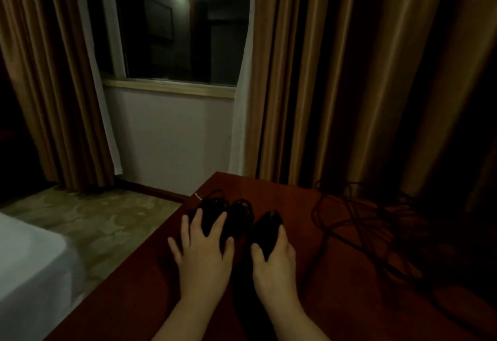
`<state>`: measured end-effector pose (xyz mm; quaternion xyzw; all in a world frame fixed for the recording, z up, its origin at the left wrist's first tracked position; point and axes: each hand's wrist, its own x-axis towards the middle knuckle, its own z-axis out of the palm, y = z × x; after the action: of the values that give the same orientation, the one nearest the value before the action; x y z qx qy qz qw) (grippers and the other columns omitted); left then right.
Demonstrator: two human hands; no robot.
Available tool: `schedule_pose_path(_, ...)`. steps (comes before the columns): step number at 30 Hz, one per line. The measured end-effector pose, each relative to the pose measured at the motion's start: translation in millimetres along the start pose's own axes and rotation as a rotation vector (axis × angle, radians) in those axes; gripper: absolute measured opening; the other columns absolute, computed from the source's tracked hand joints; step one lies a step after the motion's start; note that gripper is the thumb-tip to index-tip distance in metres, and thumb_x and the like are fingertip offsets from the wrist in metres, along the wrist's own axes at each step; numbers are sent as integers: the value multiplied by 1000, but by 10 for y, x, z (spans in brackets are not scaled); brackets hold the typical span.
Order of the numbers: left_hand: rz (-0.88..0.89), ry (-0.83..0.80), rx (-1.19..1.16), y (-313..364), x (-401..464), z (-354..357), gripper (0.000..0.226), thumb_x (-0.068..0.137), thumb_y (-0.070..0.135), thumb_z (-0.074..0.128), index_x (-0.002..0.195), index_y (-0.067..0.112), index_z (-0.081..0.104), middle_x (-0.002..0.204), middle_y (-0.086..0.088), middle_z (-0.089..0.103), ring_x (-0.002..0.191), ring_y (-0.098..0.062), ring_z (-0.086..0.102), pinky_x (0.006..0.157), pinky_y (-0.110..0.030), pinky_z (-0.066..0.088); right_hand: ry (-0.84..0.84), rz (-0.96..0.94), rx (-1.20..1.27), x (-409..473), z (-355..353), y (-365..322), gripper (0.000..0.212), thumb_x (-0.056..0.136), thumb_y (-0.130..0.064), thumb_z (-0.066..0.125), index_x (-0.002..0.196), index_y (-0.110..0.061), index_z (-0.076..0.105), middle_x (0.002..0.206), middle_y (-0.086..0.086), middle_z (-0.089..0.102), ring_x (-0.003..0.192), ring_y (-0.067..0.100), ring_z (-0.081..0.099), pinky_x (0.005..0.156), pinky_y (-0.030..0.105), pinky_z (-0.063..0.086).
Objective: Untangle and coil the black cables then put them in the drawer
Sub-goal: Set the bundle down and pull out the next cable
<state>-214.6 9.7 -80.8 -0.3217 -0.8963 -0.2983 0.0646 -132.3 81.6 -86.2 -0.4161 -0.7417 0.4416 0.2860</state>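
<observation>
Black cables (pixel 236 210): left grip (pixel 204 246) pressing flat, right grip (pixel 274 254) clasping one; loose tangle (pixel 363 222) beside.

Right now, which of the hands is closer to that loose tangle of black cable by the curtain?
Right. The right hand grips a dark bundle, with bare table between it and the loose tangle further right. The left hand rests on another bundle, farther away.
</observation>
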Motion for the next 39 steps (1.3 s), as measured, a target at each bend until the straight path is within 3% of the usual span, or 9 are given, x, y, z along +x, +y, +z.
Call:
schedule_pose_path(8, 144, -45, 148, -124, 244, 257, 46, 98, 39, 38, 143, 47, 30, 158, 3, 14, 144, -31, -12, 116, -53, 0, -31, -80, -246, 334, 229, 17, 72, 96, -54, 30, 150, -26, -9, 159, 6, -1, 146, 19, 5, 119, 35, 7)
schedule_pose_path(17, 143, 2, 93, -26, -2, 270, 66, 88, 28, 60, 147, 20, 32, 157, -16, 16, 146, -34, 1, 113, -59, 8, -344, -104, -143, 174, -316, 141, 62, 99, -37, 40, 152, -24, 10, 160, 0, -2, 146, 17, 5, 115, 29, 8)
schedule_pose_path(20, 267, 18, 44, 73, -187, 316, 70, 81, 19, 71, 143, 10, 40, 152, -20, 29, 142, -36, 18, 109, -62, 18, -182, -235, -560, -34, -822, 337, 57, 98, -38, 38, 150, -25, 17, 159, 0, -6, 146, 17, -7, 114, 32, -8)
schedule_pose_path(24, 415, -335, -190, 325, -466, 299, 64, 86, 59, 29, 142, 44, 2, 150, 19, -6, 145, -8, 2, 117, -36, 10, -213, -232, -852, -445, -1237, 652, 53, 99, -45, 29, 149, -35, 16, 159, 0, -6, 145, 19, -13, 113, 41, -14)
schedule_pose_path(29, 587, -648, 84, 526, -828, 283, 110, 27, 99, -18, 128, 56, -13, 134, 33, -16, 132, 7, -13, 116, -30, -4, -206, -270, -819, -627, -1254, 708, 49, 100, -33, 31, 148, -24, 26, 158, 3, 14, 146, 22, 5, 117, 41, -1)
schedule_pose_path(31, 601, -677, 20, 524, -906, 295, 90, 40, 103, 10, 122, 67, 4, 144, 29, -8, 134, 5, -9, 115, -30, -3, -186, -272, -773, -731, -1294, 712, 48, 99, -28, 34, 146, -18, 30, 157, 5, 19, 145, 22, 10, 117, 39, 2)
schedule_pose_path(33, 564, -610, -102, 533, -931, 286, 42, 83, 64, 51, 114, 68, 24, 152, 18, 19, 137, 1, 8, 115, -30, 7, -220, -278, -735, -895, -1369, 743, 49, 99, -26, 37, 146, -16, 31, 157, 5, 20, 145, 21, 10, 117, 36, 1)
schedule_pose_path(35, 524, -500, -38, 628, -976, 270, 37, 97, 33, 48, 126, 52, 35, 154, 7, 28, 142, -11, 17, 115, -31, 14, -263, -291, -697, -1071, -1502, 801, 49, 98, -24, 39, 146, -15, 32, 157, 4, 19, 145, 19, 9, 116, 32, -1)
schedule_pose_path(39, 515, -566, 42, 981, -1272, 251, 48, 99, 35, 43, 145, 37, 28, 157, 3, 17, 144, -18, 14, 117, -32, 15, -209, -293, -655, -1385, -1818, 909, 44, 97, -20, 41, 140, -11, 42, 152, 5, 31, 141, 20, 20, 115, 28, 13)
